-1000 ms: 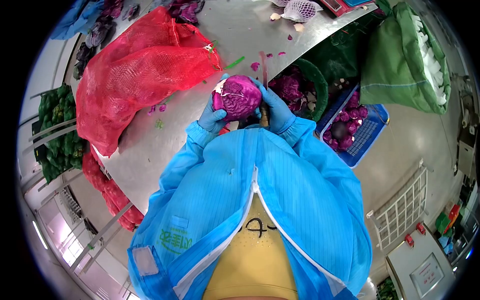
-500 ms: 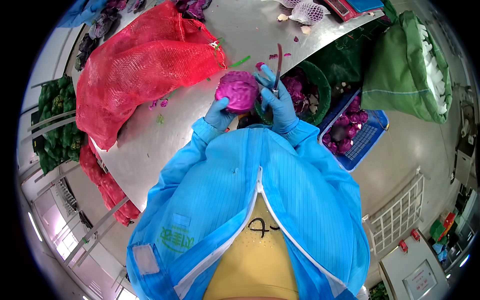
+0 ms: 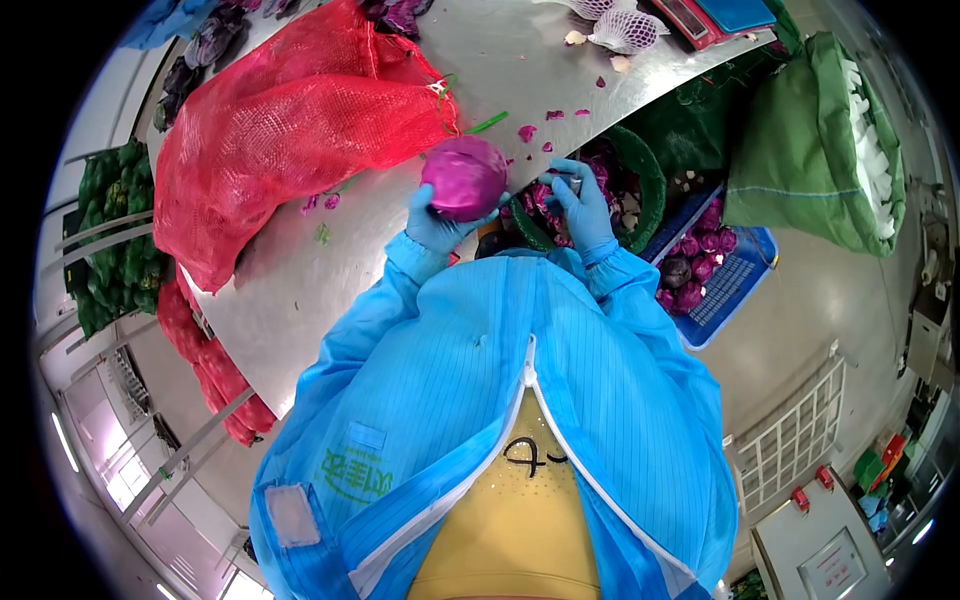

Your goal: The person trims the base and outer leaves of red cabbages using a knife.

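A round red cabbage (image 3: 466, 178) with a smooth purple surface rests in my left hand (image 3: 435, 222), whose gloved fingers cup it from below. Slightly to the right, my right hand (image 3: 588, 212) is apart from the cabbage, with its fingers curled around a knife (image 3: 575, 184). Only a small part of the knife shows; its blade cannot be made out. Beneath and beside the right hand stands a green bin (image 3: 651, 190) holding purple leaves and trimmings. Small purple leaf scraps (image 3: 527, 132) lie on the metal table (image 3: 300, 275) beyond my hands.
A large red mesh sack (image 3: 300, 130) covers the table's left part. To the right, a blue crate (image 3: 722, 312) holds several red cabbages, beside a green sack (image 3: 795, 165). White netting (image 3: 628, 30) and a red-and-blue device (image 3: 690, 22) sit at the far edge.
My right hand has drawn away from the cabbage to the right, and the blade that stood upright is out of sight. The cabbage has turned in my left hand. Another purple scrap shows on the table.
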Action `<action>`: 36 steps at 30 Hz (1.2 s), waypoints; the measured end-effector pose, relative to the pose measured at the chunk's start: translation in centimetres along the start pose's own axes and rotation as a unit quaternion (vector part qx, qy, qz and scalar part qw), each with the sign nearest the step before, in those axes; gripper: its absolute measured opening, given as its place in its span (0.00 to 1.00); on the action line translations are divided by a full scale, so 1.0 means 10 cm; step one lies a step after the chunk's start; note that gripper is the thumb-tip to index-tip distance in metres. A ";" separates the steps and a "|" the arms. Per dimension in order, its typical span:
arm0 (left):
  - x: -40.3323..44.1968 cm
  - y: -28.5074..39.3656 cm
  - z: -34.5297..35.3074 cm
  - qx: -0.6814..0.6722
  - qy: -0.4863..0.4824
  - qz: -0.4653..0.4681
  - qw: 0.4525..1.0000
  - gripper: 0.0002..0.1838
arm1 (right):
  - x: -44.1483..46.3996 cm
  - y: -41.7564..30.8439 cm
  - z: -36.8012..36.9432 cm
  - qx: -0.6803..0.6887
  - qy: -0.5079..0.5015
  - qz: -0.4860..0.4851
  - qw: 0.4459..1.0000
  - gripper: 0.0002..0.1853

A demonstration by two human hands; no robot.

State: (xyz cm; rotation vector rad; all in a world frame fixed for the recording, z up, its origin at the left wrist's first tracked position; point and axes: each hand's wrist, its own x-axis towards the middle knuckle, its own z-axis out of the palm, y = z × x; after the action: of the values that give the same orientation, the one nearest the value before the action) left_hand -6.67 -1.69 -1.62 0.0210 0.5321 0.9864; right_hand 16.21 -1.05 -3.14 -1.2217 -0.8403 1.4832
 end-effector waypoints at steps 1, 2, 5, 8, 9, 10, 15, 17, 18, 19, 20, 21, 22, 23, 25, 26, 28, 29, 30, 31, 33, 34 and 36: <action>0.04 0.00 -0.02 -0.001 -0.001 0.002 1.000 0.58 | 0.00 0.02 -0.02 -0.064 -0.036 0.017 0.997 0.21; 0.11 0.00 -0.05 0.203 0.033 0.109 0.973 0.59 | 0.01 0.04 -0.04 -0.130 -0.072 0.034 0.988 0.23; 0.16 0.00 -0.10 0.528 0.090 0.256 0.805 0.62 | 0.00 0.09 0.02 -0.239 -0.093 0.004 0.967 0.28; 0.17 -0.03 -0.12 0.689 0.114 0.287 0.656 0.64 | 0.03 0.07 0.14 -0.326 -0.091 -0.063 0.939 0.31; 0.19 -0.07 -0.14 0.701 0.120 0.291 0.640 0.65 | 0.04 -0.02 0.18 -0.351 -0.134 -0.055 0.925 0.32; 0.20 -0.10 -0.15 0.713 0.125 0.295 0.624 0.66 | 0.06 -0.07 0.21 -0.375 -0.176 -0.047 0.909 0.33; 0.19 -0.14 -0.08 0.744 0.139 0.265 0.597 0.68 | 0.13 -0.10 0.22 -0.533 -0.204 -0.081 0.818 0.31; 0.20 -0.14 -0.11 0.740 0.166 0.244 0.605 0.69 | 0.14 -0.13 0.21 -0.540 -0.198 -0.093 0.813 0.30; 0.20 -0.14 -0.11 0.738 0.167 0.244 0.606 0.69 | 0.14 -0.14 0.21 -0.540 -0.200 -0.092 0.812 0.30; 0.20 -0.15 -0.11 0.740 0.163 0.241 0.606 0.69 | 0.14 -0.15 0.21 -0.553 -0.204 -0.085 0.804 0.30; 0.20 -0.14 -0.11 0.743 0.159 0.238 0.606 0.69 | 0.14 -0.16 0.22 -0.565 -0.207 -0.077 0.795 0.30; 0.20 -0.14 -0.11 0.742 0.160 0.238 0.606 0.69 | 0.15 -0.17 0.22 -0.565 -0.209 -0.078 0.794 0.30; 0.21 -0.14 -0.13 0.750 0.160 0.231 0.599 0.69 | 0.15 -0.18 0.23 -0.573 -0.210 -0.072 0.789 0.30; 0.21 -0.13 -0.14 0.758 0.160 0.223 0.592 0.68 | 0.16 -0.19 0.24 -0.581 -0.212 -0.067 0.783 0.30; 0.21 -0.13 -0.12 0.771 0.165 0.215 0.577 0.68 | 0.17 -0.26 0.26 -0.597 -0.219 -0.053 0.770 0.30; 0.20 -0.12 -0.11 0.784 0.168 0.206 0.561 0.68 | 0.17 -0.28 0.28 -0.611 -0.225 -0.038 0.758 0.30; 0.19 -0.12 -0.06 0.783 0.171 0.198 0.565 0.67 | 0.20 -0.28 0.26 -0.614 -0.235 -0.040 0.753 0.30; 0.19 -0.11 -0.04 0.782 0.172 0.189 0.568 0.67 | 0.22 -0.28 0.25 -0.616 -0.242 -0.041 0.749 0.30; 0.18 -0.11 -0.01 0.782 0.172 0.189 0.569 0.67 | 0.23 -0.28 0.25 -0.616 -0.243 -0.040 0.748 0.30; 0.18 -0.11 0.02 0.789 0.175 0.184 0.560 0.67 | 0.25 -0.28 0.25 -0.618 -0.243 -0.041 0.746 0.30; 0.19 -0.10 0.09 0.794 0.179 0.181 0.552 0.66 | 0.25 -0.28 0.25 -0.622 -0.244 -0.043 0.743 0.30; 0.19 -0.10 0.13 0.799 0.182 0.170 0.547 0.66 | 0.24 -0.29 0.27 -0.625 -0.234 -0.035 0.744 0.30; 0.21 -0.10 0.18 0.802 0.186 0.164 0.543 0.66 | 0.26 -0.30 0.28 -0.629 -0.224 -0.031 0.744 0.29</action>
State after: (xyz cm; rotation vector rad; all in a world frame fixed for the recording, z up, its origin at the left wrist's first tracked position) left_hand -4.18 -0.15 -1.16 1.6740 1.7497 0.5034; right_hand 14.28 2.47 -0.39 -1.7052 -2.4313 1.0571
